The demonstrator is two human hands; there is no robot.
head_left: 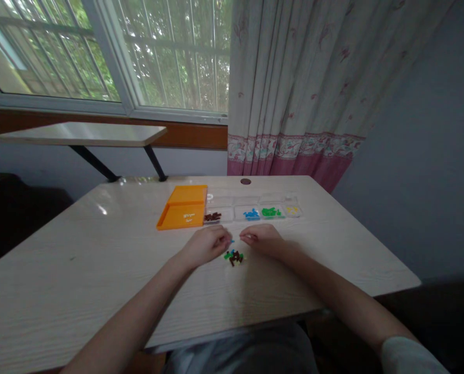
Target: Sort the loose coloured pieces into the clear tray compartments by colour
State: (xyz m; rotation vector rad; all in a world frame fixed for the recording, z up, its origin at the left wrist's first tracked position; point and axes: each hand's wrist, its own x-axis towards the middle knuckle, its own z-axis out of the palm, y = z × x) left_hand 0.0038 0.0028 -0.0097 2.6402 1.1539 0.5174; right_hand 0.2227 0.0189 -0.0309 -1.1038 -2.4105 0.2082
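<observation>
My left hand point(208, 244) is closed above the table, and a small blue piece point(232, 241) shows at its fingertips. My right hand point(263, 239) is just across from it, thumb and fingers pinched together; whether anything is between them is too small to tell. Below and between the hands lies a cluster of small pieces point(235, 257) in brown, green, blue and pale yellow. Beyond the hands, clear compartments hold brown pieces point(212, 217), blue pieces point(251, 214), green pieces point(271, 212) and a few yellow pieces point(292, 210).
An open orange case point(173, 214) with a few white pieces point(188, 217) stands left of the clear compartment box point(226, 214). A raised shelf point(83, 134) on black legs rises at the table's back left. The wooden table point(110, 259) ends near my lap.
</observation>
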